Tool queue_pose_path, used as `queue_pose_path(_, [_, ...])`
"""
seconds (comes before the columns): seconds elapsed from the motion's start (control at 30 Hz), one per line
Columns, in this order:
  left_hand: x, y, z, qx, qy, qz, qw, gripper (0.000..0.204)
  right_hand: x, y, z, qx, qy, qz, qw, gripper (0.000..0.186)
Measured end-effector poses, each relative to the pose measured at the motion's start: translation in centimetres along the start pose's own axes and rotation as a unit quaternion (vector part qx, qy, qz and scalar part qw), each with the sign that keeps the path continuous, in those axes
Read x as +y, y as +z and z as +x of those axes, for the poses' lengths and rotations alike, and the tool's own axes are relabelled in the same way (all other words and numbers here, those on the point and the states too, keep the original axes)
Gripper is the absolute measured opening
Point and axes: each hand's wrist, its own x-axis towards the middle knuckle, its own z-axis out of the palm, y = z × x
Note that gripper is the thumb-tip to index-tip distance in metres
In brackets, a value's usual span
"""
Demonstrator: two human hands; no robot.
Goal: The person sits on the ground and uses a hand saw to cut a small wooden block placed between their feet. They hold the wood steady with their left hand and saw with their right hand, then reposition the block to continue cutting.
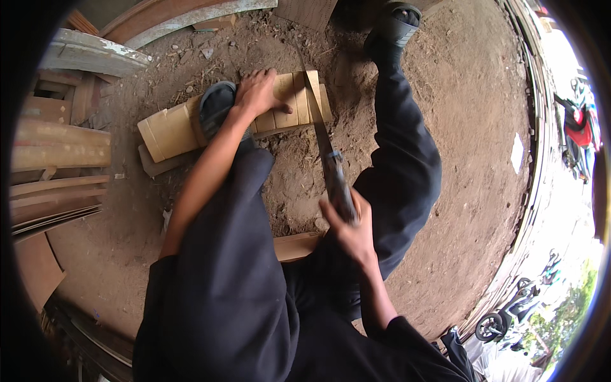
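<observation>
A pale, notched wooden block (pixel 175 130) lies across another piece of wood (pixel 159 167) on the dirt. My left hand (pixel 258 94) grips the block from above, its fingers over the far edge and its thumb stretched across the top. Beside that hand, my left foot in a dark sandal (pixel 217 105) presses on the block. My right hand (pixel 352 226) is closed round the dark handle of a handsaw (pixel 323 137). The saw's blade lies across the block near its right end, to the right of my left thumb. How deep the blade sits cannot be made out.
Curved boards (pixel 95 54) and stacked wooden pieces (pixel 60 156) crowd the left side. A wood piece (pixel 298 246) lies between my legs. My right foot (pixel 396 28) rests on the dirt ground (pixel 471 127). Motorbikes (pixel 499 321) stand beyond the slatted edge at right.
</observation>
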Motion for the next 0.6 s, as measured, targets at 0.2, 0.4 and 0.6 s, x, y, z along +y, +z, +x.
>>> queue_pose_path(0.2, [0.0, 0.9, -0.5, 0.075, 0.023, -0.015, 0.997, 0.097, 1.8, 2.3, 4.6, 0.026, -0.044, -0.017, 0.999, 0.026])
queue_pose_path(0.4, [0.2, 0.3, 0.4, 0.045, 0.011, -0.007, 0.999, 0.097, 0.7, 0.3, -0.4, 0.068, 0.005, -0.01, 0.998, 0.031])
queue_pose_path(0.6, [0.3, 0.9, 0.1, 0.048, 0.021, -0.02, 0.998, 0.107, 0.9, 2.3, 4.3, 0.096, 0.0, -0.01, 0.995, 0.025])
